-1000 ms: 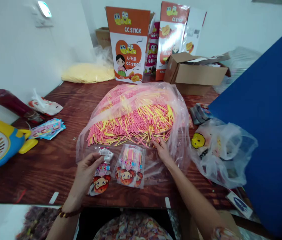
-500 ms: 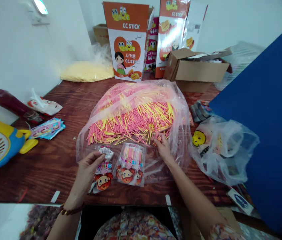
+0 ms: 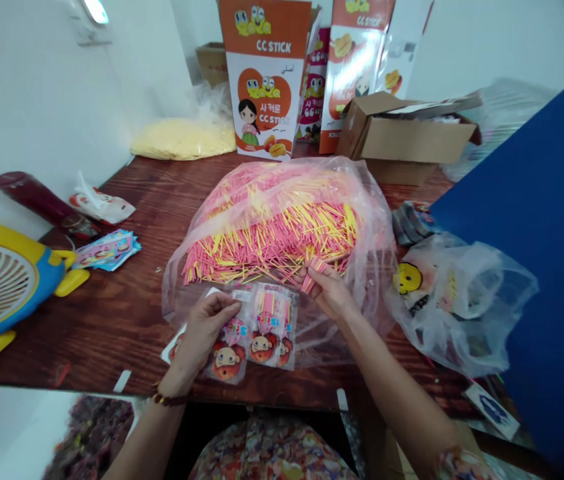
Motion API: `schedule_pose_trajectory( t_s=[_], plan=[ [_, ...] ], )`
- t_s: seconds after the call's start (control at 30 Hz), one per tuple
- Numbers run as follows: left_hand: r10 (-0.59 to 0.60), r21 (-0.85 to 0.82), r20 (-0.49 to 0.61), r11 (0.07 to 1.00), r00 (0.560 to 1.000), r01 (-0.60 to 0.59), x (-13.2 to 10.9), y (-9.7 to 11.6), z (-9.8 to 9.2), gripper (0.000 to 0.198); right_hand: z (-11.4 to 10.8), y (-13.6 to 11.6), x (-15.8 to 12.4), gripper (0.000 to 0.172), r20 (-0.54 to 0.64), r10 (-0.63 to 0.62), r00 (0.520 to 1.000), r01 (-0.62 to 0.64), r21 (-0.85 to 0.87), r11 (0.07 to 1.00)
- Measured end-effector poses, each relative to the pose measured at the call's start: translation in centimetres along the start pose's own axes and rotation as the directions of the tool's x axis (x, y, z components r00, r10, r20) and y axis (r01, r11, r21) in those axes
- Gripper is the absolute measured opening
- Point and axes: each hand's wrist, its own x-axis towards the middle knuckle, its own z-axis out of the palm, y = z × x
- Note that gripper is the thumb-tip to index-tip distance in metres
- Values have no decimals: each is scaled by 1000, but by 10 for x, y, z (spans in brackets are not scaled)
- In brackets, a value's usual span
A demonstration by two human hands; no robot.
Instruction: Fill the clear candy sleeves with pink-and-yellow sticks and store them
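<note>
My left hand pinches the upper edge of a clear printed packet with a cartoon red-haired face on it. Beside it lie filled packets, with pink and yellow sticks showing through the plastic. Between the closed fingers of my right hand is a small bundle of pink and yellow sticks. This hand is at the front edge of a large pile of loose sticks, which spills from a big translucent plastic bag.
Left are a yellow and blue fan, a dark red bottle, tissues and a stack of printed sachets. Cartons and an open cardboard box stand behind. A plastic bag and blue panel are right.
My left hand has moved right with the packet, closer to the filled packets. My right hand has turned and lifted slightly, so the stick bundle shows more. The view has shifted a little.
</note>
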Motion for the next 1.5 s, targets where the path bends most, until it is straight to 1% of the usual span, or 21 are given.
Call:
schedule_pose_trajectory(
  t_s=[0.07,0.1,0.13,0.2,0.3,0.33,0.4,0.53,0.6,0.67,0.73,0.8,0.87,0.93,1.0,1.03,1.07,1.13,1.2,1.33,1.5],
  plan=[
    [17,60,71,998,997,-22,0,5,11,27,20,-13,-5,25,129,-52,990,74,-175,982],
    [25,94,106,995,994,-35,1,7,14,26,30,-19,-8,23,200,-95,975,154,-300,942],
    [31,124,131,991,991,-47,1,9,16,25,39,-23,-10,20,267,-134,954,239,-416,877],
    [30,174,160,983,987,-58,2,11,17,25,54,-29,-12,17,419,-175,891,404,-554,728],
    [4,224,183,973,983,-46,2,10,10,25,68,-30,-9,16,600,-164,783,574,-596,562],
    [-3,241,189,970,982,-43,2,10,7,24,71,-29,-7,16,627,-156,763,603,-604,522],
    [-6,270,194,962,981,-48,1,9,2,23,74,-25,-3,16,640,-156,752,627,-622,470],
    [4,281,193,958,981,-59,0,8,-4,21,81,-18,1,14,649,-157,744,639,-623,452],
    [-10,283,209,958,978,-50,0,7,-6,21,84,-15,0,13,661,-119,741,639,-638,429],
    [-27,295,227,955,974,-42,0,6,-7,22,86,-11,-1,12,653,-83,753,622,-664,414],
    [-36,307,252,951,967,-45,0,5,-9,25,85,-10,-2,10,633,-53,772,588,-681,437],
    [-32,309,287,949,957,-61,-2,4,-10,27,82,-11,-1,10,621,-25,783,549,-671,498],
    [-14,311,313,946,950,-89,-4,3,-10,27,79,-15,0,11,595,-16,804,492,-649,580],
    [38,319,309,937,950,-141,-5,2,-9,27,77,-20,-1,15,519,-62,853,408,-587,699],
    [112,342,300,914,947,-217,-7,1,-7,28,80,-26,-4,16,375,-146,915,308,-421,853],
    [154,359,300,896,941,-261,-7,1,-6,28,83,-28,-6,14,291,-184,939,272,-298,915],
    [193,376,306,875,932,-304,-8,0,-5,28,87,-30,-9,13,212,-210,955,248,-173,953],
    [261,403,323,832,909,-382,-9,0,-3,28,96,-32,-14,10,96,-241,966,241,17,970],
    [309,416,334,800,890,-434,-10,1,-1,30,106,-32,-17,9,44,-263,964,258,100,961],
    [353,406,324,786,878,-466,-12,3,3,30,121,-27,-21,9,37,-261,965,251,171,953],
    [410,392,255,784,876,-481,-12,-1,2,26,125,-18,-26,12,34,-232,972,224,160,961]
  ],
)
